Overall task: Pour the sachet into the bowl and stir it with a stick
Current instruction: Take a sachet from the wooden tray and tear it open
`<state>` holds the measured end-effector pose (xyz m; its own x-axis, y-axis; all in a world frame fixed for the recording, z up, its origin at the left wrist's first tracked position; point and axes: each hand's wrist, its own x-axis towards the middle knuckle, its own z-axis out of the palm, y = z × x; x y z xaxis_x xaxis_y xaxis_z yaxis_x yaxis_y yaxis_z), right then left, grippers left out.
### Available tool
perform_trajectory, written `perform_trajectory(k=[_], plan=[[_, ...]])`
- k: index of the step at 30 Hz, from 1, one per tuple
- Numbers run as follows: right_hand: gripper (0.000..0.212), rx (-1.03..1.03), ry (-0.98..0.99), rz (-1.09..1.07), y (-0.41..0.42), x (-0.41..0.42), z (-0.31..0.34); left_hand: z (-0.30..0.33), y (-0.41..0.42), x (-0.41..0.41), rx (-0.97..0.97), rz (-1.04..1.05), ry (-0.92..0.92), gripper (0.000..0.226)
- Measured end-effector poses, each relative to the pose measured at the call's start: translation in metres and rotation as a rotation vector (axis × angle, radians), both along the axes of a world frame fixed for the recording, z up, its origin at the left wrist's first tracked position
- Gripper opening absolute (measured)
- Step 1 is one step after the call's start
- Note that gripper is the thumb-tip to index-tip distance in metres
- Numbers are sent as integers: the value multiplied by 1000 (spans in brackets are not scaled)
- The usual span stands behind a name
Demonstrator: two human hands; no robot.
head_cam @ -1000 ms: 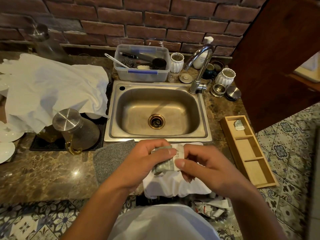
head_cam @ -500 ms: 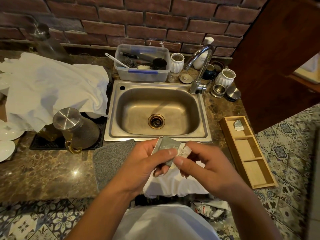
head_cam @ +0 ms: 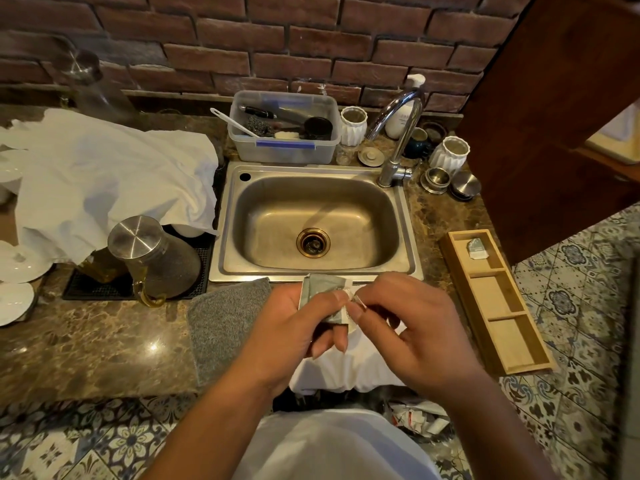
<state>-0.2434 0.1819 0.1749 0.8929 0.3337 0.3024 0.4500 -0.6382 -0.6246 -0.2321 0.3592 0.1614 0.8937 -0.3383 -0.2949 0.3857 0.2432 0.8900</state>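
While the sachet sits above the front edge of the surface, just in front of the sink, I see both hands pinching it: left hand grips the grey-green body, right hand nips its right edge.

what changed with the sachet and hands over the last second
The sachet rose slightly, from flat between the hands to upright. The left hand kept gripping its body while the right hand went on pinching the torn white corner, the fingertips drawing a little apart. The wooden tray and sink stayed put.
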Motion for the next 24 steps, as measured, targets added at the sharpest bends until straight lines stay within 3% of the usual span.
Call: perform_trajectory(k=[3, 5, 10, 14, 22, 24], plan=[[12, -58, -149, -65, 5, -2, -7, 1, -1, -1, -34, 39, 47, 32], [10, -6, -148, -96, 7, -6, -10, 2, -2, -2, -43, 51, 53, 29], [21, 397, 464, -33, -1, -5, -2, 2, 2, -1, -28, 22, 5, 26], [26, 609, 674, 96, -9, 1, 1, 0, 9, 0, -16, -73, -59, 28], [32, 532, 725, 156, -10, 7, -4, -7, 15, 0, -24, -173, -112, 29], [29, 489, 652, 157, -9, 7, -4, -8, 15, 0, -38, -168, -103, 28]])
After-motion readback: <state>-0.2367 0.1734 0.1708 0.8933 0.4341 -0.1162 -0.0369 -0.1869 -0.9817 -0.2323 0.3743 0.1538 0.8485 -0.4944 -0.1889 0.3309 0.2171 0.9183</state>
